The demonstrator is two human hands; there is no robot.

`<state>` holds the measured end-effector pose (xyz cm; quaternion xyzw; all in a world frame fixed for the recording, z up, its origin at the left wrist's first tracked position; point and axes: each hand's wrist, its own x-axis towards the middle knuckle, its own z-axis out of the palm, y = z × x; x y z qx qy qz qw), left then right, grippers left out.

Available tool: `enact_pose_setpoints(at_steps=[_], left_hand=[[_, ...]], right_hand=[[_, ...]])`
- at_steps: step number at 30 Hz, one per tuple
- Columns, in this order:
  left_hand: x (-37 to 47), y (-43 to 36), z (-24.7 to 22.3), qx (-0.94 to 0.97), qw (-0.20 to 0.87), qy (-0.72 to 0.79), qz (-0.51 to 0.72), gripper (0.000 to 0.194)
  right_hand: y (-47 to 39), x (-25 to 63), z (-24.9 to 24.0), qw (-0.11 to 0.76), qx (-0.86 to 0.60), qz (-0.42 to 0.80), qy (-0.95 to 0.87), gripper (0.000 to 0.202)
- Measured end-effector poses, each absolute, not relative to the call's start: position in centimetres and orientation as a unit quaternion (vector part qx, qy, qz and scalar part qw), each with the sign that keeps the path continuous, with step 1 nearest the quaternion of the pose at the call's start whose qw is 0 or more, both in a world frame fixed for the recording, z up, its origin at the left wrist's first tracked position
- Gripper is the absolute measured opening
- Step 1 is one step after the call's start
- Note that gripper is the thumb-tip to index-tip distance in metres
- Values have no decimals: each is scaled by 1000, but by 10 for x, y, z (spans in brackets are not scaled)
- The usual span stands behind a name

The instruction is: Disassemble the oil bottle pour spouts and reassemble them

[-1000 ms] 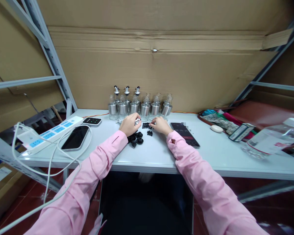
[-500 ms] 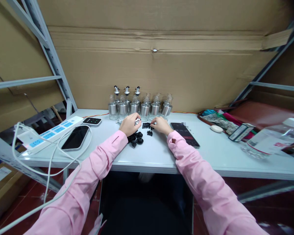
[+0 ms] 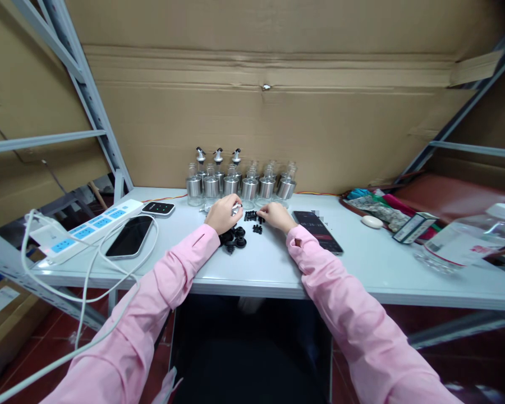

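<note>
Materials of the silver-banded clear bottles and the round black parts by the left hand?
Silver-banded clear bottles: likely glass, see-through and glossy at the necks; bands probably brushed metal, from their grey sheen. Round black parts: plastic or rubber, can't tell which; dark, slightly shiny.

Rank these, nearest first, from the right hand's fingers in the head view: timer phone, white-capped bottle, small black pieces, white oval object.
1. Small black pieces: beside the fingers of the right hand.
2. Timer phone: right of the hand.
3. White oval object: farther right.
4. White-capped bottle: far right.
</note>
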<state>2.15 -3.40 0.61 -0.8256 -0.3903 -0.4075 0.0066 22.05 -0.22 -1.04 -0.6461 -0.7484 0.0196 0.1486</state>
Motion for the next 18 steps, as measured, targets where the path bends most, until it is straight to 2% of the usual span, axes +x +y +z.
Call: enact_pose_setpoints(at_steps=[12,18], left_hand=[[21,-34,6,-825,7,-393,-406,5],[21,-33,6,-826,7,-393,-405,5]], right_hand=[[0,223,-12,158,-644,24,-748,20],[2,224,-13,173,-657,68,-730,19]])
